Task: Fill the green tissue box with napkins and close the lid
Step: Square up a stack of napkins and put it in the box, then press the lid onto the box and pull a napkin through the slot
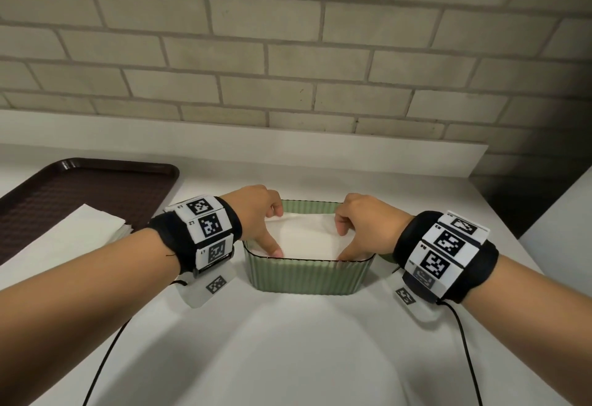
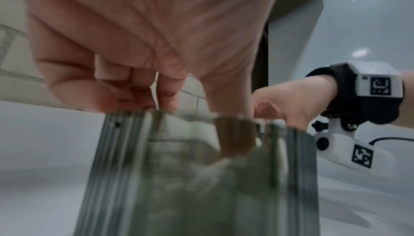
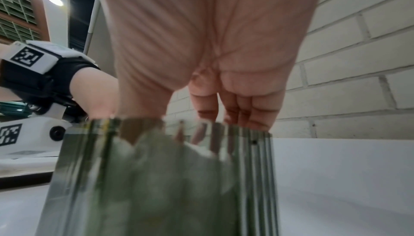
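White napkins (image 1: 307, 239) sit in the green tissue box (image 1: 309, 275), directly under both hands. Left hand (image 1: 256, 213) and right hand (image 1: 362, 223) pinch the stack's ends, thumbs inside the near rim. Filling looks underway; next, I judge, release, then fetch a lid, unseen here.

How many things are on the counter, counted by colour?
Green: 1, the tissue box
White: 2, the napkins in the box and the napkin stack on the tray
Brown: 1, the tray
Total: 4
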`<state>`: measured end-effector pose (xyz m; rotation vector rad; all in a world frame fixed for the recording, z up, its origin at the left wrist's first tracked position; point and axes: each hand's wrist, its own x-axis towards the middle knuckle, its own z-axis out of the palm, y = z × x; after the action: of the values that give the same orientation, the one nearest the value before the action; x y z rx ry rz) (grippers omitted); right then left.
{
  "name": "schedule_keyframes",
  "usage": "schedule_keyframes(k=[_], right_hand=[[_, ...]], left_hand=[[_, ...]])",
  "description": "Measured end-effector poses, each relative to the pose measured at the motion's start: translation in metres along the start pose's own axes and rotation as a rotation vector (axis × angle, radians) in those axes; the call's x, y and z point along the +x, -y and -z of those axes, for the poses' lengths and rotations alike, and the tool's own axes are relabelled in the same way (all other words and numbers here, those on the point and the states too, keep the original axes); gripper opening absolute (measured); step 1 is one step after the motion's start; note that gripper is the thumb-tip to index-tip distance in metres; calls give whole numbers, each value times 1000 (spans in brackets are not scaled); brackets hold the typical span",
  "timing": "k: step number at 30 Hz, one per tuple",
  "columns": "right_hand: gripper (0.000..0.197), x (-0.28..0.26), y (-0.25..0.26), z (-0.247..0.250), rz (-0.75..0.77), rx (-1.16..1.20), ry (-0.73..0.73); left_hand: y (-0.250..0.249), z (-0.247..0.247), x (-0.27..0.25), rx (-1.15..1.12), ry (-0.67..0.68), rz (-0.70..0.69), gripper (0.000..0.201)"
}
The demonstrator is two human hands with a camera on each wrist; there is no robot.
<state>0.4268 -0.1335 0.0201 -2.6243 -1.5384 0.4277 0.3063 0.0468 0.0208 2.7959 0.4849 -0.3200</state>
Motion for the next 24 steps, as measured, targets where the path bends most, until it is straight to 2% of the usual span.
schedule_keyframes(k=[5, 7, 9, 11, 12, 13, 15, 17, 21, 24], right_hand=[[43, -10, -8, 4, 42, 176, -19], [38, -15, -12, 5, 77, 238, -52], [23, -18, -21, 7, 85, 328, -245], [11, -19, -41, 11, -11, 429, -450], [9, -19, -53, 12, -87, 435, -478], [8, -20, -68, 12, -170, 406, -441], [12, -22, -99, 6, -325, 314, -279], [21, -29, -122, -6, -418, 241, -146], [49, -38, -140, -30, -442, 105, 33], [61, -36, -142, -37, -413, 20, 52]], left_hand=[[-3, -4, 2, -11, -8, 16, 62], [-5, -6, 6, -2, -19, 28, 61], [-5, -8, 9, 27, -14, 26, 60], [-5, -9, 12, 53, -11, 16, 59], [-5, -9, 14, 58, -14, 9, 57], [-4, -8, 15, 58, -17, 2, 53], [-5, -6, 17, 49, -27, -18, 48], [-6, -6, 17, 26, -51, -46, 47], [-7, -10, 16, -53, -108, -118, 46], [-7, -12, 15, -68, -160, -159, 45]])
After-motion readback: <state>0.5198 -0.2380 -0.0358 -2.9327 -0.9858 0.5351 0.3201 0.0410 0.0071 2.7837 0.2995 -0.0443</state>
